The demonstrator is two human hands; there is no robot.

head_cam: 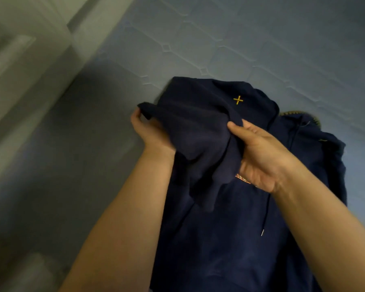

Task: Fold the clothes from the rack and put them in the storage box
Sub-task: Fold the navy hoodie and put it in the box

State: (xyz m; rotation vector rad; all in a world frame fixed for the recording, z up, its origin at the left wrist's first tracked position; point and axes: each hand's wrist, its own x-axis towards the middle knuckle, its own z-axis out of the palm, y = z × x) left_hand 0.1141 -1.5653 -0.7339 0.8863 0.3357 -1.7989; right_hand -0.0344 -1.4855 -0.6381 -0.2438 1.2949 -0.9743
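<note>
While the navy hoodie [230, 239] lies spread on the pale blue quilted surface [261, 39], we've got a sleeve [198, 140] lifted off it and stretched between both hands. Our left hand [150, 131] has its fingers curled round the cuff end, out beyond the hoodie's left edge. Our right hand [259, 157] pinches the sleeve nearer the shoulder, thumb on top of the cloth, palm turned toward us, the fingers tucked behind the fabric. So both hands are closed on that sleeve, no slack grip on either side.

Now, the step looks like folding this sleeve in across the body. To do it well, we'd keep the sleeve taut between the two hands so it comes down flat, not bunched the way its middle sags now. Lay it straight across the chest, over the orange patch [243, 179] peeking out beside our right palm, and watch the drawstring [265, 213] trailing down the front: best tucked under before the next fold. The small yellow cross [238, 100] sits up near the top of the bundle, and the hood's patterned lining [297, 113] shows at the far right.

No rack or storage box in view from here, so packing is some way off yet.
</note>
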